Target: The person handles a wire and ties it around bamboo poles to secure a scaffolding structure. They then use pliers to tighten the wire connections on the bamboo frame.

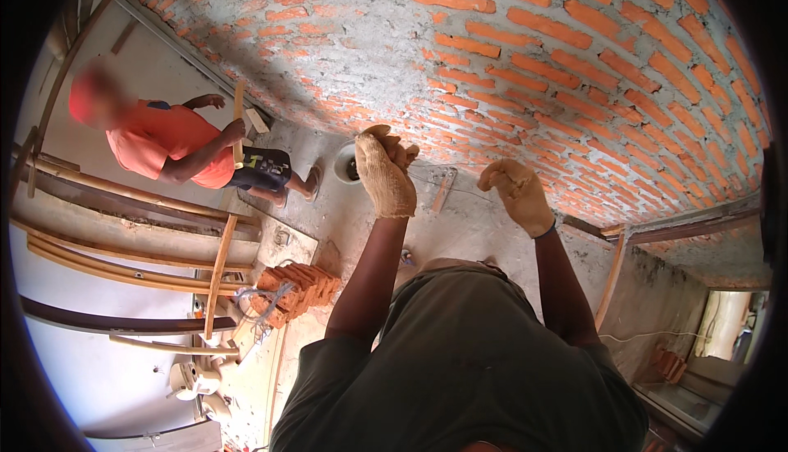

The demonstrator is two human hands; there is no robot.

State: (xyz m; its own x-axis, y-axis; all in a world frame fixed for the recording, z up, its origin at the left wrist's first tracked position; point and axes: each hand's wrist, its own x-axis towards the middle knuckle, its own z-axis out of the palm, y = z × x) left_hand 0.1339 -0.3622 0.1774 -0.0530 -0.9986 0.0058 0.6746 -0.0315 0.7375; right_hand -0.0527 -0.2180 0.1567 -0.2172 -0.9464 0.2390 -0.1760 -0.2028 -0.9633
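Centrally, a thin dark strand [435, 165], perhaps wire or string, is seen crossing the gap between two gloved hands, above the floor and in front of the brick wall. The fingers of the left hand [383, 171] are bent over and bunched; those of the right hand [519, 195] are curled inward. Whether the strand is pinched by either cannot be told, since its ends are lost against the gloves. Should it be gripped, it could be let slip by the bulky glove fabric, or kinked by uneven pulling. It could also be snagged on the short wooden piece [444, 191] lying beneath, if allowed to sag. The pale bucket [339, 166] near the left hand could be tipped by a careless step. The floor [316, 206] is grey and rough; the brick wall [533, 41] is smeared with mortar. At left, a wooden strip [239, 123] is held by a co-worker [168, 140] in an orange shirt; nearer, stacked bricks [287, 292] are seen beside timber poles [139, 193].
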